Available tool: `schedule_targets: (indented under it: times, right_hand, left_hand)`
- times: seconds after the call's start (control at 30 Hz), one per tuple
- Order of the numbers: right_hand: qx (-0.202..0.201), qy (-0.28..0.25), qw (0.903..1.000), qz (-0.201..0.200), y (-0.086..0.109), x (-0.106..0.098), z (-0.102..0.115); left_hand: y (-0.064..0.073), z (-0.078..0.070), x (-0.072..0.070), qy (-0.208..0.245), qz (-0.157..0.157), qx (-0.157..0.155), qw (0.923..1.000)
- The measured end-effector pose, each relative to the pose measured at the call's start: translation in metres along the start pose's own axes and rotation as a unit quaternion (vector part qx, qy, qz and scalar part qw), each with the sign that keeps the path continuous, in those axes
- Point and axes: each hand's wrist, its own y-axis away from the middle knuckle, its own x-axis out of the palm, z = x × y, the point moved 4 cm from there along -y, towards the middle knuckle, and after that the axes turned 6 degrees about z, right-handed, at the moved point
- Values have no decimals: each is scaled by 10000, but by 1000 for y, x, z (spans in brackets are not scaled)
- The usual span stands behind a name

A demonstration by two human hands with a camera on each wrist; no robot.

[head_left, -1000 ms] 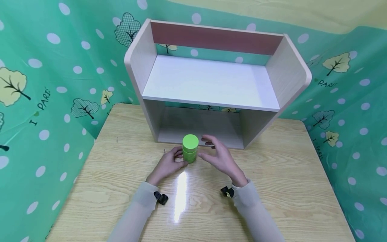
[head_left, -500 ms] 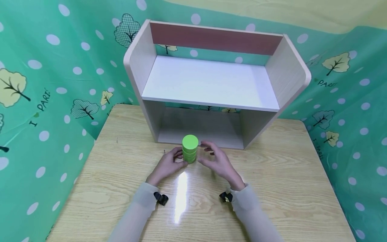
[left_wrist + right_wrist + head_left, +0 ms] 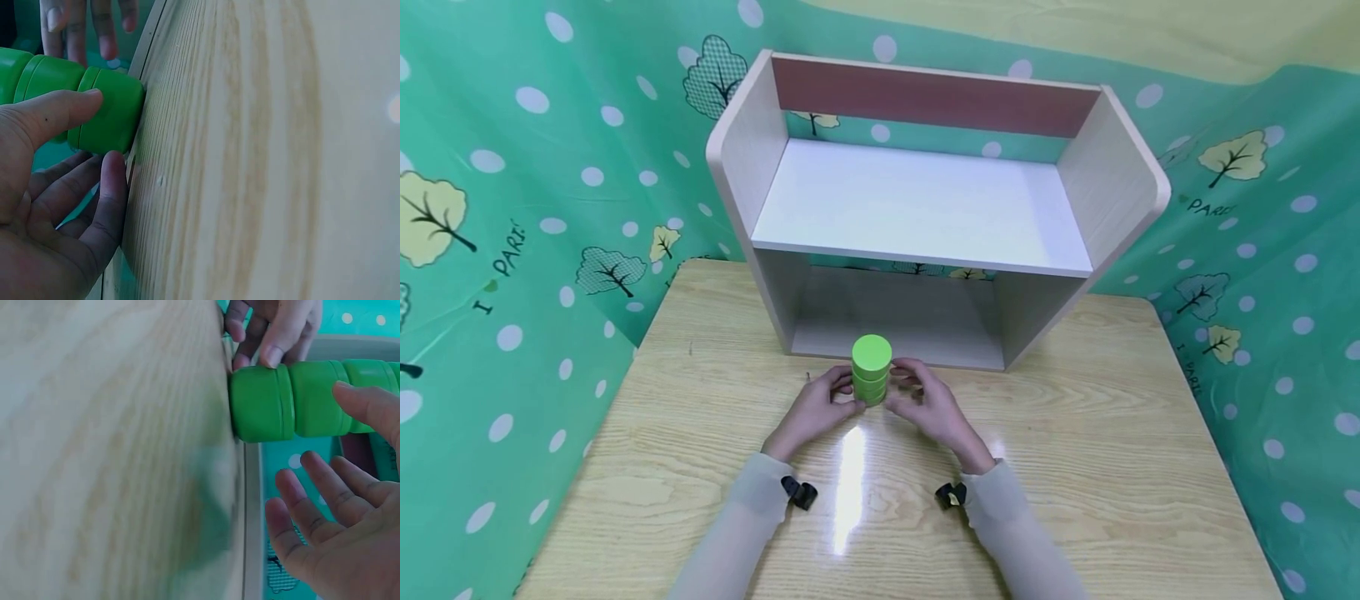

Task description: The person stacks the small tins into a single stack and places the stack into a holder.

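One change: right grip (image 3: pixel 934 410), wide, sits nearer the green container (image 3: pixel 871 372); left grip (image 3: pixel 814 412) holds the container between thumb and fingers.

Before you, the cylinder (image 3: pixel 871 368) stands upright on the table (image 3: pixel 1120 467), with your left hand (image 3: pixel 817 410) at its left side and your right hand (image 3: pixel 932 408) just beside its right. Beyond it, on the far part of the table, sits the shelf unit (image 3: pixel 1112 179), its upper board (image 3: pixel 925 204) over the lower compartment (image 3: pixel 898 308), and the cylinder is just outside that opening, left of its middle. The cloth (image 3: pixel 490 333) hangs behind the shelf unit and past your table's left and right edges.
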Motion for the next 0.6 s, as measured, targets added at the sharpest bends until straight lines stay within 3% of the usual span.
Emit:
schedule_targets:
  times: [0.43,0.6]
  right_hand:
    - [186,-100,9998,-22,-4,9,-9]
    - [253,-196,9995,38,-7,11,-11]
  left_hand:
    - [0,0,0,52,0,-23,10000]
    - [-1,-1,-1,-123,-9,39,9999]
